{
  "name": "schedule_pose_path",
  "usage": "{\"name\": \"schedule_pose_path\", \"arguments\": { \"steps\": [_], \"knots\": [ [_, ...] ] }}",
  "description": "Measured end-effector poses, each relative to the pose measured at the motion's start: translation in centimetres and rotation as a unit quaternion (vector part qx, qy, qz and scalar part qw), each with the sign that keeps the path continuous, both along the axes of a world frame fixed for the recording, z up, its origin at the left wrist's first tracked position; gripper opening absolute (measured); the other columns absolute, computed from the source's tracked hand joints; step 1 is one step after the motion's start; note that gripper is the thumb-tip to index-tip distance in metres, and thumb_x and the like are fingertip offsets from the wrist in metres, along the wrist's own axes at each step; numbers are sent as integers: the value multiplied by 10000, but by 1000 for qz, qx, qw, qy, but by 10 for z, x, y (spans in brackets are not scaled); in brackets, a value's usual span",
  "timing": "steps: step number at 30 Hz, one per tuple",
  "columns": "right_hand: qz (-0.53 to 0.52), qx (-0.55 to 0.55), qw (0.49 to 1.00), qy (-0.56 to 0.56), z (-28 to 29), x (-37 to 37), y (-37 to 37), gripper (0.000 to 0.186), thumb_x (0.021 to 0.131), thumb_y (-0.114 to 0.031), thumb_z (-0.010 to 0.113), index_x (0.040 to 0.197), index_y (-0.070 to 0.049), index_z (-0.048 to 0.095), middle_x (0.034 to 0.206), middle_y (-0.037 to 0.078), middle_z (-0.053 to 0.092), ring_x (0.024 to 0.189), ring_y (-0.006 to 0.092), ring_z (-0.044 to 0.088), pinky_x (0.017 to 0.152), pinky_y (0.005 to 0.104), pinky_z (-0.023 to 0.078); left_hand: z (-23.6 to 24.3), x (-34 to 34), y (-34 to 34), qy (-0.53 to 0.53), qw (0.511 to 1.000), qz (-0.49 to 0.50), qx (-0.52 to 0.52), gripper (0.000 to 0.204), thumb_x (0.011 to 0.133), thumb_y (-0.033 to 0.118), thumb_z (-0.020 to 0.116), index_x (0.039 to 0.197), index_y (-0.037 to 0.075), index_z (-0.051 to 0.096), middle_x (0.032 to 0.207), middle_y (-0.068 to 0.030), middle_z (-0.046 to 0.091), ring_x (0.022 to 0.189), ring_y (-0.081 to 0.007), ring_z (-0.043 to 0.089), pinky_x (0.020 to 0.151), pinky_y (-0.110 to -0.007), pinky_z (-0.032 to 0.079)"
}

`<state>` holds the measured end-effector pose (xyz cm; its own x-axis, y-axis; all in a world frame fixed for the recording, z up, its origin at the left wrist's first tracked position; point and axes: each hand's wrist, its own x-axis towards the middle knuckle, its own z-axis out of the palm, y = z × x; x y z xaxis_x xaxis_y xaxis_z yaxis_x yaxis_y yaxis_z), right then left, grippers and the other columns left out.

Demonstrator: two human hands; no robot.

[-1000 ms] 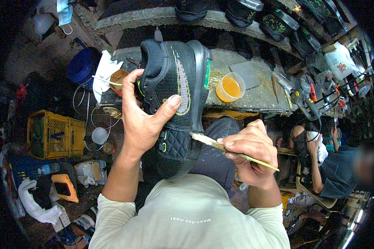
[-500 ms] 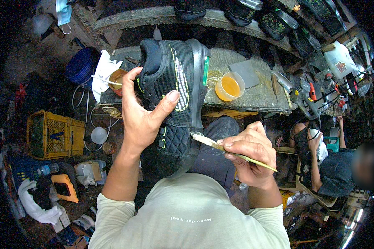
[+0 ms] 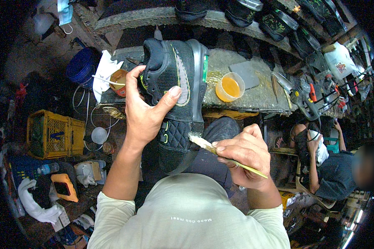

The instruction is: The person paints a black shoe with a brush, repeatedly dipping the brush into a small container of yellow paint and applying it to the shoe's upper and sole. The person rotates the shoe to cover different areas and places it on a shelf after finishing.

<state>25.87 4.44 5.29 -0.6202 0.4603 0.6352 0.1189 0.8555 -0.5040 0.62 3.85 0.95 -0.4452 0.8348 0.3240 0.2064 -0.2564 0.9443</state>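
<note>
My left hand (image 3: 148, 108) is closed around a black shoe (image 3: 179, 143), its thumb on the mesh side and its fingers at the lace opening. The shoe has a quilted section, yellow-green trim and a dark sole edge facing right. In my right hand (image 3: 247, 155) is a slim brush (image 3: 201, 143) with a yellowish handle, pinched between thumb and fingers. Its pale, coated tip touches the shoe's side beside the quilted part, where a whitish smear shows. Beyond the shoe, a clear cup of amber liquid (image 3: 230, 87) stands on the worn bench (image 3: 262, 99).
A grey slab (image 3: 244, 74) lies by the cup, and hand tools (image 3: 307, 99) crowd the bench's right end. Dark shoes line a shelf (image 3: 137, 16) at the back. A yellow crate (image 3: 56, 135) stands left. Another person (image 3: 332, 174) sits at the right.
The brush tip has shifted slightly left along the shoe's side, with my right hand following. My left hand and the shoe have moved and turned slightly.
</note>
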Motion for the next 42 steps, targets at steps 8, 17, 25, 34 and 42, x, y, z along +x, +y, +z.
{"name": "schedule_pose_path", "arguments": {
  "steps": [8,17,25,34,42],
  "knots": [
    [11,8,1000,-4,1,-3,3,266,744,-80,750,1009,-89,733,929,53,765,666,170,629,646,354,358,0,1,0,20,1000,16,-8,773,794,264,892,1356,-3,435,1217,-145,601,1118,-195,584,1032,-346,446],
    [26,-33,999,-35,2,-1,9,143,849,-13,666,968,-73,717,911,97,776,690,187,667,717,358,388,-10,-4,3,44,998,19,-38,774,780,303,896,1340,-2,457,1227,-156,596,1124,-212,584,1044,-357,437],
    [33,-41,998,-35,-2,-1,11,119,861,-52,682,973,-73,715,904,99,775,686,189,671,722,356,389,-14,-10,4,73,996,30,-41,787,778,330,893,1345,0,458,1240,-162,590,1146,-212,576,1053,-356,430],
    [56,-31,998,-26,-5,1,13,132,910,-189,673,960,-77,719,905,98,772,680,187,665,705,364,379,-14,-10,6,58,996,22,-58,795,781,329,892,1352,-8,453,1202,-152,618,1096,-211,603,1022,-352,456],
    [111,-23,993,-30,5,2,24,184,890,-252,676,929,-82,735,904,103,773,638,181,630,669,359,367,-14,-9,10,1,996,-30,-83,723,797,302,882,1317,-11,488,1152,-134,660,1052,-190,628,982,-352,484]
  ]
}}
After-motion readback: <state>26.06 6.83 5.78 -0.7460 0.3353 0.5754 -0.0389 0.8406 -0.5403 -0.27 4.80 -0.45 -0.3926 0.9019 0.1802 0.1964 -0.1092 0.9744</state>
